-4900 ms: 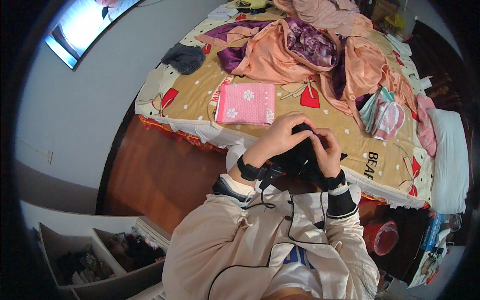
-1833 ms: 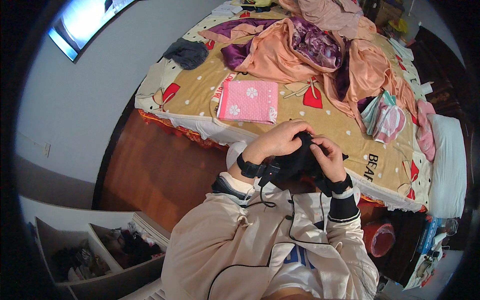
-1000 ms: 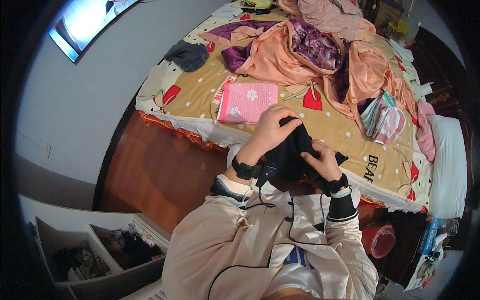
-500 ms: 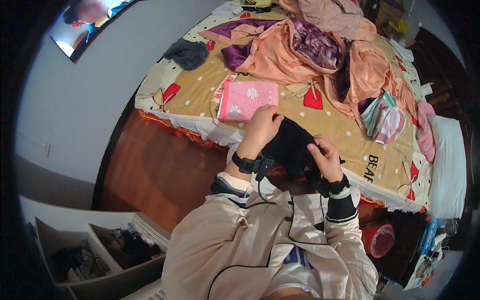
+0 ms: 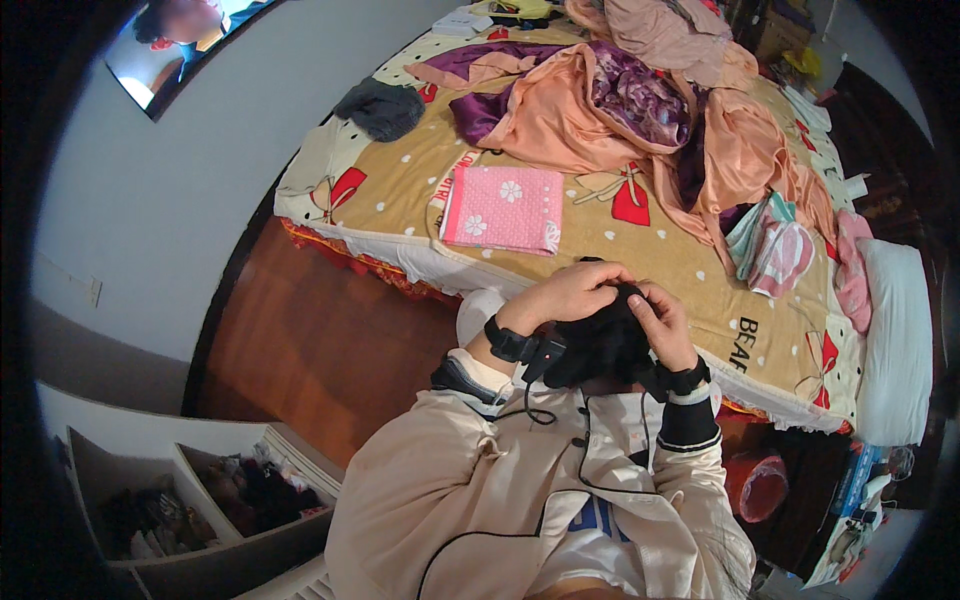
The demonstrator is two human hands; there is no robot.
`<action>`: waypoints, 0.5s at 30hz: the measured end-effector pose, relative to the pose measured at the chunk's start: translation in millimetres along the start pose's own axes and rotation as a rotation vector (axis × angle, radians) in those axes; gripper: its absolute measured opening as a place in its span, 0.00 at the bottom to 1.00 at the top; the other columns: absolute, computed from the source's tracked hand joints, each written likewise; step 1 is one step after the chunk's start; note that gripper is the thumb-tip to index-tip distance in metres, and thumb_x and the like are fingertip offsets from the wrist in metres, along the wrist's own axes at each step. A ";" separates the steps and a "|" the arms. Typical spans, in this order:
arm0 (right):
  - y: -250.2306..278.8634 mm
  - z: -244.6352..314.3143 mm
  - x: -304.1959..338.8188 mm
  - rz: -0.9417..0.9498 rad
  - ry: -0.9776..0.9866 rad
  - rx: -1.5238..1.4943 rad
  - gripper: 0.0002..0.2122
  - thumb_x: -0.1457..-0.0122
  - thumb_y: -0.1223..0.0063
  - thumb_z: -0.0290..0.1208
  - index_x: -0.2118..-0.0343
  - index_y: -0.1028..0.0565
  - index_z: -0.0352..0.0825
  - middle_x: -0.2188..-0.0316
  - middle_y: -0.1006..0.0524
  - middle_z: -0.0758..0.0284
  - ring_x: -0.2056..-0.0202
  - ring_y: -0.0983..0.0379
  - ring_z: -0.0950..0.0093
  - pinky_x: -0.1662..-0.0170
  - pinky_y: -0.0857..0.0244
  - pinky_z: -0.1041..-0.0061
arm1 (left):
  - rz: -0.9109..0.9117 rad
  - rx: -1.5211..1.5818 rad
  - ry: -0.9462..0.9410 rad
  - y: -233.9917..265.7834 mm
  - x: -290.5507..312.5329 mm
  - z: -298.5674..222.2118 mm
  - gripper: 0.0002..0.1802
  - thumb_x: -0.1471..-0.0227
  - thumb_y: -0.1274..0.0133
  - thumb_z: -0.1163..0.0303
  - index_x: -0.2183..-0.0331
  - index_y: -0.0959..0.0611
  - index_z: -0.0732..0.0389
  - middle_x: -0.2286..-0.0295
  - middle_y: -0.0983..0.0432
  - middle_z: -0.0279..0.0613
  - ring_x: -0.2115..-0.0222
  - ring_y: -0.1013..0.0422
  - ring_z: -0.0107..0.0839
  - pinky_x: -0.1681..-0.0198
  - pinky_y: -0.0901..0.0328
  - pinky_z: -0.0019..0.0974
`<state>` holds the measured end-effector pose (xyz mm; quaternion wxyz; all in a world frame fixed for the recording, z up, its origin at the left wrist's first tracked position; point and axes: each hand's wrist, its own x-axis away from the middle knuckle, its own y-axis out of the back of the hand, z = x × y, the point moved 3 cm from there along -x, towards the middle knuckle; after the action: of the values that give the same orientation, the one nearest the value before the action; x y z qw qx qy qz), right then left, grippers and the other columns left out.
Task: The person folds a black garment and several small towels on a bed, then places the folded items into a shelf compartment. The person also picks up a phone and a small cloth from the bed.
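A soft black cloth garment [image 5: 603,345] hangs bunched between my hands, over my lap at the bed's near edge; its exact kind cannot be told. My left hand [image 5: 572,293] pinches its upper edge, fingers bent to the right. My right hand [image 5: 664,322] grips the same edge from the right, thumb on top, and the two hands' fingertips nearly meet. Just beyond them, a folded pink cloth with white flowers [image 5: 503,207] lies flat on the patterned bed cover [image 5: 690,255].
A rumpled peach and purple quilt [image 5: 560,115] covers the bed's far part. At the far left lies a dark grey garment [image 5: 380,109], at the right a striped cloth [image 5: 778,255] and a white pillow [image 5: 895,340]. An open drawer [image 5: 165,448] with clothes stands lower left, a red bucket [image 5: 755,485] lower right.
My hands have come together along the black garment's edge; the left moved right and slightly nearer to me. The garment is now bunched instead of stretched between them.
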<state>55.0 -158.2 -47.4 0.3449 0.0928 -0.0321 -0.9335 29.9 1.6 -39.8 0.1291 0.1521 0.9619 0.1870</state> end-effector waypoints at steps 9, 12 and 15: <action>3.5 5.1 1.8 0.032 0.064 0.067 0.05 0.45 0.52 0.25 0.72 0.30 0.29 0.74 0.31 0.69 0.69 0.36 0.79 0.63 0.43 0.82 | -0.053 0.009 -0.057 3.7 0.0 -7.0 0.10 0.59 0.49 0.70 0.73 0.28 0.66 0.76 0.30 0.44 0.77 0.34 0.33 0.72 0.38 0.33; 3.9 5.6 1.2 0.037 0.085 0.082 0.04 0.46 0.51 0.24 0.73 0.31 0.29 0.74 0.32 0.69 0.69 0.37 0.79 0.64 0.43 0.82 | 0.026 -0.018 -0.006 1.4 0.0 -5.7 0.10 0.59 0.49 0.71 0.73 0.29 0.65 0.79 0.32 0.41 0.78 0.37 0.28 0.73 0.39 0.31; 5.2 5.6 1.1 0.047 0.099 0.095 0.04 0.47 0.50 0.24 0.74 0.31 0.29 0.75 0.32 0.70 0.70 0.37 0.79 0.64 0.43 0.82 | 0.035 -0.046 -0.025 -0.3 0.6 -6.0 0.08 0.57 0.49 0.72 0.72 0.28 0.64 0.79 0.34 0.34 0.77 0.40 0.21 0.73 0.41 0.28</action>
<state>56.4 -162.9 -41.4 0.3629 0.1544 -0.0616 -0.9169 27.4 -0.4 -34.7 0.1413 0.1683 0.9529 0.2092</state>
